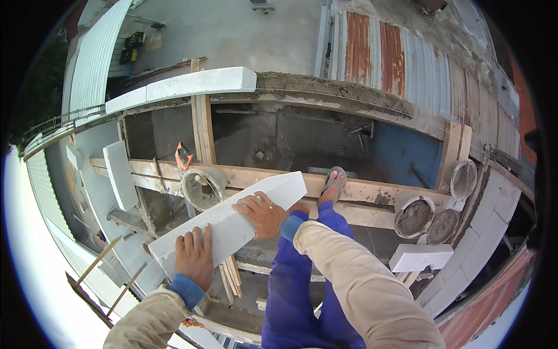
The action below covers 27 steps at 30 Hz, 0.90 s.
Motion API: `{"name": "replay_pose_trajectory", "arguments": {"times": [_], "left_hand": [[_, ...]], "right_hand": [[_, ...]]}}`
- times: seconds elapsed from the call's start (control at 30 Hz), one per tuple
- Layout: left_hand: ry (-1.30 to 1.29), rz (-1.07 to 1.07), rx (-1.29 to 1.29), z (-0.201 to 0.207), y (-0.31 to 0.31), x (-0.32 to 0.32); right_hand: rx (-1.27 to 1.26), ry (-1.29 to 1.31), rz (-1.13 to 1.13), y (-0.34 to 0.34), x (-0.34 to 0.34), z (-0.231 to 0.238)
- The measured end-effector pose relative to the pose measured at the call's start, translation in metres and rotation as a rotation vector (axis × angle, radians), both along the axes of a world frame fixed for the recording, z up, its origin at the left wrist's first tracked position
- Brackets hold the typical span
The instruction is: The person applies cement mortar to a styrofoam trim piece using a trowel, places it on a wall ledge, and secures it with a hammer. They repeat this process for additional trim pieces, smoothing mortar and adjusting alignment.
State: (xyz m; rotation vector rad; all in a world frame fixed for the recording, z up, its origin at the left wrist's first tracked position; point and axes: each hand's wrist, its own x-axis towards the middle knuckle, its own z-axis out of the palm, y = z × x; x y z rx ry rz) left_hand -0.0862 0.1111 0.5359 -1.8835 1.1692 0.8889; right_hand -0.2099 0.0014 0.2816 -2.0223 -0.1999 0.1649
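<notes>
A long white aerated concrete block (pixel 226 224) lies slantwise in front of me, its far right end over the wooden planks. My left hand (pixel 195 256) grips it near the lower left end, with the fingers laid over its face. Farther up, my right hand (pixel 260 215) is on the block's near edge, its fingers bent across the top. The undersides of both holds are hidden. Just beyond the block stands a bucket (pixel 203 187) with a tool handle in it. An orange-handled saw (pixel 183 156) rests on the planks behind that bucket.
I stand on scaffold planks (pixel 372 191) above a deep room. Buckets of grey mortar (pixel 414 216) stand at the right, near a notched white block (pixel 421 257). A mortar-topped wall (pixel 349 104) crosses ahead, with white blocks (pixel 200 82) laid on its left part and a thin string along it.
</notes>
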Motion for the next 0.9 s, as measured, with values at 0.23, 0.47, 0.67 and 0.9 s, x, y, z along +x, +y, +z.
{"name": "replay_pose_trajectory", "arguments": {"times": [0.23, 0.47, 0.67, 0.9], "left_hand": [[0.139, -0.121, -0.282, 0.056, -0.062, 0.018], [0.267, -0.288, -0.793, -0.049, -0.148, 0.076], [0.100, -0.457, -1.033, -0.178, -0.262, 0.132], [0.209, -0.485, -1.174, -0.293, -0.331, 0.192]], "right_hand": [[-0.057, 0.005, -0.285, -0.099, -0.039, 0.113], [-0.550, 0.071, -0.481, -0.222, -0.040, 0.145], [-0.974, 0.043, -0.540, -0.323, -0.002, 0.091], [-1.169, -0.032, -0.534, -0.388, 0.046, -0.020]]}}
